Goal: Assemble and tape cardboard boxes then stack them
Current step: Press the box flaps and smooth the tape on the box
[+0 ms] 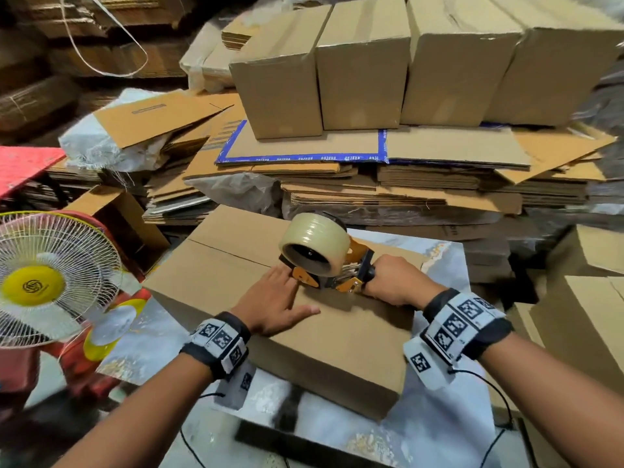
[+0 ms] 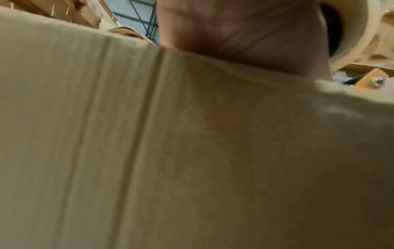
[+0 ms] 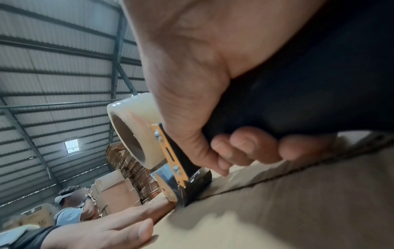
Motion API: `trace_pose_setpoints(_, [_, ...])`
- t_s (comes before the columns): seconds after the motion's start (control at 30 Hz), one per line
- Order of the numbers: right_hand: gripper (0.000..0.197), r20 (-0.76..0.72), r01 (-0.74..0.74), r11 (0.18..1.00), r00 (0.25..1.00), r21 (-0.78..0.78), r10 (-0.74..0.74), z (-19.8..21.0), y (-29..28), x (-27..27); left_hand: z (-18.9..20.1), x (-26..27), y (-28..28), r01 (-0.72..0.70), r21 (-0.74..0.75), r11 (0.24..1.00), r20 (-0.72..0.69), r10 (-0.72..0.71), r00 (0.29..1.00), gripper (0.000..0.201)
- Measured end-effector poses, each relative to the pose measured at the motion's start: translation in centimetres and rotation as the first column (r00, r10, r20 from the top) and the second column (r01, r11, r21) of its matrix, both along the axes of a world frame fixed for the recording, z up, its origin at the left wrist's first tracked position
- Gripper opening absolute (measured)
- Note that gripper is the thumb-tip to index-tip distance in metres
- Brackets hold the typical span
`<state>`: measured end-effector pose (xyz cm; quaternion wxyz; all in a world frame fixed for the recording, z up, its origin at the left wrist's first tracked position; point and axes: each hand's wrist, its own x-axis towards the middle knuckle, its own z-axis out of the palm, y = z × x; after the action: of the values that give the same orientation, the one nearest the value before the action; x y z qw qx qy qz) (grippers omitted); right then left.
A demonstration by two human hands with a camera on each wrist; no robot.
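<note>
A closed cardboard box (image 1: 236,282) lies on the marbled table (image 1: 439,434) in front of me, its flap seam running across the top. My left hand (image 1: 273,298) lies flat on the lid with straight fingers, beside the dispenser's nose. My right hand (image 1: 391,282) grips the black handle of an orange tape dispenser (image 1: 334,275) loaded with a clear tape roll (image 1: 314,244). The dispenser's front end (image 3: 187,193) sits on the seam (image 3: 277,176). The left wrist view shows mostly the box wall (image 2: 192,151) and the palm (image 2: 245,33).
A row of several finished boxes (image 1: 364,69) stands on a pile of flat cardboard sheets (image 1: 371,157) behind the table. A white fan (image 1: 50,282) stands at the left. More boxes (image 1: 587,315) crowd the right. Another person (image 3: 70,210) stands in the distance.
</note>
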<state>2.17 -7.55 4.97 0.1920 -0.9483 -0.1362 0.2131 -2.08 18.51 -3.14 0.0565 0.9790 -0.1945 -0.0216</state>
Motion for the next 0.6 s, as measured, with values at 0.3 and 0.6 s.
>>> trace_pose_setpoints(0.3, [0.017, -0.065, 0.063, 0.997, 0.996, 0.047, -0.06, -0.2, -5.4, -0.9, 0.3, -0.6, -1.0, -0.1, 0.065, 0.993, -0.127, 0.108, 0.986, 0.103])
trace_pose_setpoints(0.6, [0.027, -0.02, 0.075, 0.996, 0.997, 0.049, -0.074, -1.8, -5.0, -0.6, -1.3, -1.1, -3.2, -0.04, -0.073, 0.997, -0.022, 0.038, 0.999, 0.098])
